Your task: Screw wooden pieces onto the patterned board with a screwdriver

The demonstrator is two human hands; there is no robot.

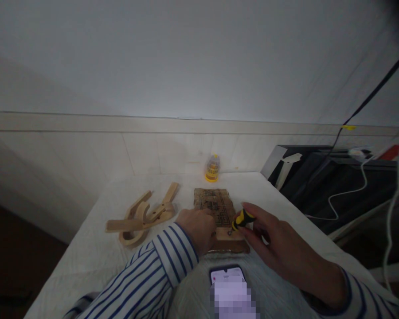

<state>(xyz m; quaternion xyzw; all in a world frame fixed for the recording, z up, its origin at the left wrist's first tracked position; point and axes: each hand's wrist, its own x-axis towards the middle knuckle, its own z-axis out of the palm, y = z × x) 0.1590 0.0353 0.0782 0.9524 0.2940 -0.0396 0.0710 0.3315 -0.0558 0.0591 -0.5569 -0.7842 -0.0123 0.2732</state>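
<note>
My right hand (274,237) grips a stubby yellow and black screwdriver (243,219) between thumb and fingers. The driver leans to the right, its tip at a small metal screw (229,232) in a pale wooden piece (235,234). That piece lies across the near part of a brown printed cardboard piece (213,200). With its fingers closed, my left hand (197,227) presses on the wooden piece's left end and hides it. Left of this hand lie curved and straight wooden parts (142,222), some of them joined together.
A small container with a yellow base (212,169) stands at the back of the white-covered table (96,252), near the wall. A lit phone (229,283) lies in front of the cardboard. Dark panels (319,177) and a white cable (365,177) are off to the right.
</note>
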